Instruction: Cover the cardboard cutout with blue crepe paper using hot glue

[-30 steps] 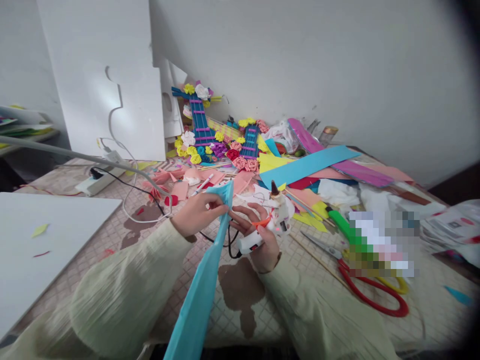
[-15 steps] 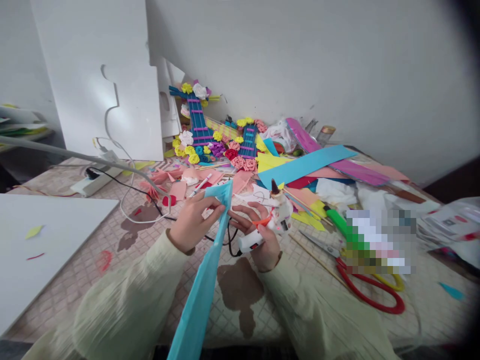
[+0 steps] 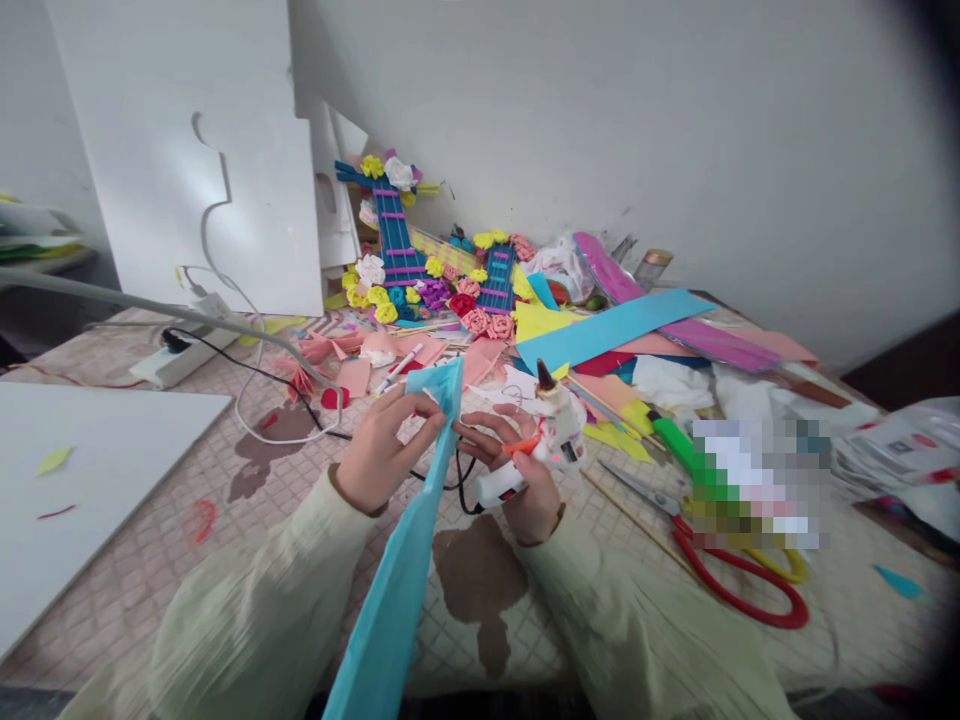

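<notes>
A long strip of light blue crepe paper [image 3: 401, 560] runs from the near edge up between my hands, its far end folded over. My left hand [image 3: 388, 445] pinches that far end with thumb and forefinger. In my right hand [image 3: 529, 490] rests a white hot glue gun [image 3: 561, 432] with an orange trigger, its dark nozzle tilted up and away from the paper. The fingertips of my right hand reach to the strip's right edge. A black cord trails from the glue gun's handle behind the strip.
Paper-flower guitar shapes [image 3: 405, 245] lean at the back. Blue paper [image 3: 607, 335] and magenta sheets lie to the right. Red-handled scissors [image 3: 739, 580] sit by a thin stick at right. A white board [image 3: 97, 510] and a power strip [image 3: 184, 350] are on the left.
Hands, paper strip and glue gun hold nearly the same pose. The view has shifted slightly, so things at the left appear a little further left.
</notes>
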The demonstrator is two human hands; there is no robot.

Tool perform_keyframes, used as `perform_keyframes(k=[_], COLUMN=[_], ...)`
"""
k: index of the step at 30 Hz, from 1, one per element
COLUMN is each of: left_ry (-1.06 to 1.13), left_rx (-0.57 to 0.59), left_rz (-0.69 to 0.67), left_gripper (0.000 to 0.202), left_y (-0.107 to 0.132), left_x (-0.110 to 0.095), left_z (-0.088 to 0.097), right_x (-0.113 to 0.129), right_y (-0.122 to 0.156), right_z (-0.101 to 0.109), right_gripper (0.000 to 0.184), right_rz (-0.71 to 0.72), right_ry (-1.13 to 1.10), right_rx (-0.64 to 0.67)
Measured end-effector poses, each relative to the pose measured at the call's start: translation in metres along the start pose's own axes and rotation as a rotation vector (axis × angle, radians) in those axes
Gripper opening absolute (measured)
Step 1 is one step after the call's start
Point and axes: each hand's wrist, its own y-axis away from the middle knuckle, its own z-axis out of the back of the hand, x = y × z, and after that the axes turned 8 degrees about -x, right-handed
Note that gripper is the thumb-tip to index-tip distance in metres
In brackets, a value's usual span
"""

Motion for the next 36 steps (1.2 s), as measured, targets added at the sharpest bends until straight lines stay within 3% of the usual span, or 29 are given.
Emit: perform_keyframes(k=[12, 20, 36], left_ry=[-0.066, -0.132, -0.088], left_rx=[0.022, 0.042, -0.026], left_rz=[-0.096, -0.179, -0.188], left_gripper=[0.016, 0.013, 0.009], left_y=[-0.002, -0.002, 0.001], left_x=[-0.002, 0.001, 0.009], left_z=[0.006, -0.001, -0.008], right_x=[0.002, -0.002, -0.001], right_y=[0.001, 0.000, 0.000], right_z=[-0.004, 0.005, 0.001], right_gripper=[0.039, 0.041, 0.036], right_rz=[0.008, 0.009, -0.006], right_ry=[-0.006, 0.017, 0.048], right_rx=[-0.011, 0.015, 0.018])
